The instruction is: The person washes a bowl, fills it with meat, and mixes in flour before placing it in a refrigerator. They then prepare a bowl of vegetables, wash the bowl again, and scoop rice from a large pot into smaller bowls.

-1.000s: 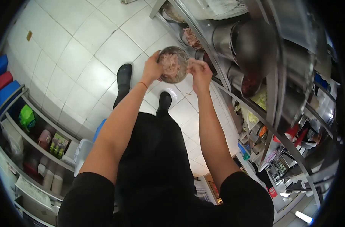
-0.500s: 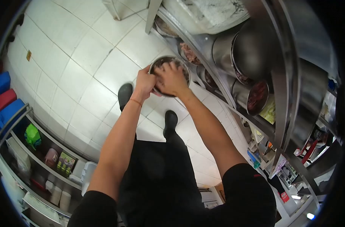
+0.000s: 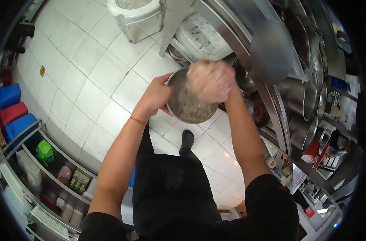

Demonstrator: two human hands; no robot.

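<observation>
Left hand [image 3: 155, 96]: closed on the left edge of the metal bowl [image 3: 175, 90], the only hand clearly carrying it; if that grip slips on wet steel, the bowl could drop.
Right hand [image 3: 219, 85]: over the bowl's right side, apart from the left hand and blurred; whether its fingers are curled tight or loose, I cannot tell.
Pale mass [image 3: 202, 80]: smeared together with the right hand, seemingly food in its grasp, though blur hides where one ends; a loose hold could let bits fall past the rim.
Bowl: in mid-air above the tiled floor [image 3: 82, 96], wet residue [image 3: 193, 110] inside; too much tilt could run it over the edge.
Steel rack [image 3: 280, 116]: just beside the right hand; a wide swing could knock knuckles on it or jolt the pots [image 3: 291, 96] there.
Dark boot [image 3: 187, 140]: on the tiles below; drips could make its footing slick.
</observation>
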